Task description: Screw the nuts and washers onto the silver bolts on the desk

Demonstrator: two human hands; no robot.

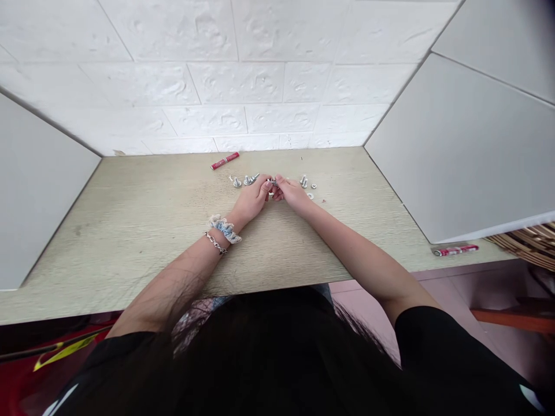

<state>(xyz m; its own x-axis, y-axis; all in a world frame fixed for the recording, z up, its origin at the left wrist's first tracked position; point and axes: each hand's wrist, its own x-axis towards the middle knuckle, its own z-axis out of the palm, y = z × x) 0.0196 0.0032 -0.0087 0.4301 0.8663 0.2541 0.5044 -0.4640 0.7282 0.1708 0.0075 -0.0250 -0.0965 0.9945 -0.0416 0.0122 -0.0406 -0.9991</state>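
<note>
My left hand [255, 197] and my right hand [293, 195] meet over the middle of the table, fingers closed. Between their fingertips is a small metal bolt [273, 182], partly covered, and I cannot tell whether a nut or washer is on it. Just left of my left hand, a bolt [236, 182] stands upright on its head, with another bolt [247, 180] beside it and one lying tilted. Beyond my right hand are upright bolts [303, 182], a nut [314, 186] and a flat washer [310, 196].
A red marker-like stick [225, 160] lies near the white brick wall [264, 81]. Another red stick [457, 250] rests by the front right edge. Grey panels [481, 138] flank the wooden tabletop [173, 225]. A wicker basket [529, 240] shows at the right.
</note>
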